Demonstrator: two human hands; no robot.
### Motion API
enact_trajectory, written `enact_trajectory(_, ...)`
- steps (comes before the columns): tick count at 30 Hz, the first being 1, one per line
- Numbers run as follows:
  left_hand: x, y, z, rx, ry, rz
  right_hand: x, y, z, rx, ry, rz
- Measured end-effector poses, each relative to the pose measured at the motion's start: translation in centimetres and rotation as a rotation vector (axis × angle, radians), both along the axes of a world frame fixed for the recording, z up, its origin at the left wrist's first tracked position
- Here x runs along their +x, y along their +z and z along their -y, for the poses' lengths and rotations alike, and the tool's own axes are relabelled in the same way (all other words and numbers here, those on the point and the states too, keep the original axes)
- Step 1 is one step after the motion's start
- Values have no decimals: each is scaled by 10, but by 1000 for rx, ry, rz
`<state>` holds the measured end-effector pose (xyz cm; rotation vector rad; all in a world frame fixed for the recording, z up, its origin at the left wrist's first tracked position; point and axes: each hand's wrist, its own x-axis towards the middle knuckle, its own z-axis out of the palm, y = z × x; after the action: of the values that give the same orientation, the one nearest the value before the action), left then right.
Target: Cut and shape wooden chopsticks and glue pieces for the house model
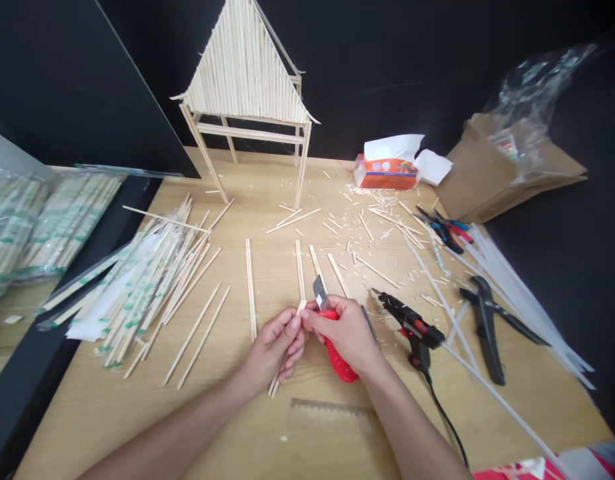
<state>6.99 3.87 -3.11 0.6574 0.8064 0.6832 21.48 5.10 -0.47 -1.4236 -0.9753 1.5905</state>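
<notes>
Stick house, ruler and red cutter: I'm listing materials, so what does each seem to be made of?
Stick house: probably wood, pale and matt, built of thin sticks.
Ruler: likely clear plastic, finish unclear; the tabletop shows through it.
Cutter: handle seemingly plastic, bright red and ridged; its flat grey blade looks like metal.

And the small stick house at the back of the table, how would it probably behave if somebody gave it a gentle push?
The stick house is probably light for its size, being open below the roof. It may slide or tip, since slim legs carry that tall roof. The thin tips at its lower corners look fragile.
</notes>
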Motion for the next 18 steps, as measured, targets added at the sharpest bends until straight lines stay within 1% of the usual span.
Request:
enact_trajectory(4, 0, -1, 2, 51, -11, -49, -1, 0, 0, 10, -2, 16)
enact_trajectory(8, 0, 2, 3, 111, 4, -68, -2, 1, 1, 38, 0, 21)
enact_trajectory(12, 1, 3, 3, 112, 8, -72, -3, 0, 2, 73, 5, 9)
enact_trajectory(18, 2, 0, 4, 118, 16, -40, -2, -3, 3, 58, 24, 7)
